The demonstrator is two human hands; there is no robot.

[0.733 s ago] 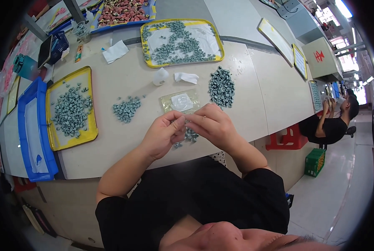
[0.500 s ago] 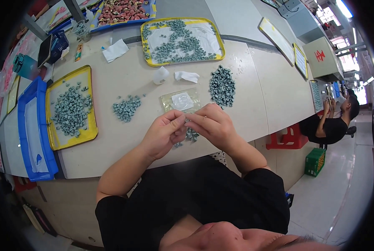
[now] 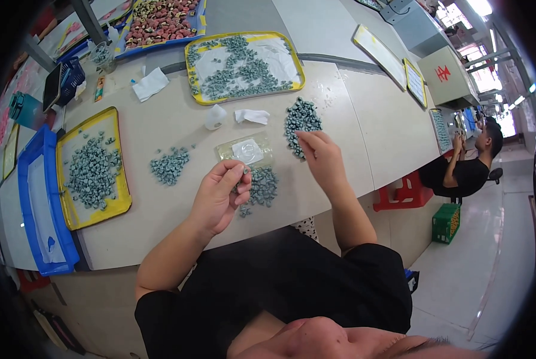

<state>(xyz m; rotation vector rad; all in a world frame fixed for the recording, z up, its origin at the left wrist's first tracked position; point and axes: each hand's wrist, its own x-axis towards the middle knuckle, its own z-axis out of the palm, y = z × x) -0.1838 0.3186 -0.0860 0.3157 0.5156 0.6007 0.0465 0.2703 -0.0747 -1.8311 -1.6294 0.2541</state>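
My left hand [image 3: 217,194] is closed in a pinch, with a small grey-green piece [image 3: 246,170] between thumb and forefinger. Just right of it lies a pile of grey-green pieces [image 3: 263,186], partly covered by the fingers. My right hand [image 3: 325,158] hangs over the lower edge of a darker, shinier pile of pieces [image 3: 303,113]. Its fingertips are pressed together, and whatever they hold is too small to make out. Between and beyond the hands, a clear yellowish pad [image 3: 225,151] bears a white square with a round mark [image 3: 247,151].
A smaller pile [image 3: 170,166] lies to the left, beside a yellow tray of pieces [image 3: 124,202] and a blue tray [image 3: 70,254]. Farther back are a paper-lined yellow tray [image 3: 302,75], a white roll [image 3: 215,117] and folded tissue [image 3: 252,116]. Another person [image 3: 462,173] sits at far right.
My hands, together over the near pile before, are now apart. The right one has moved right to the dark pile; the left keeps its pinch. The view has shifted slightly.
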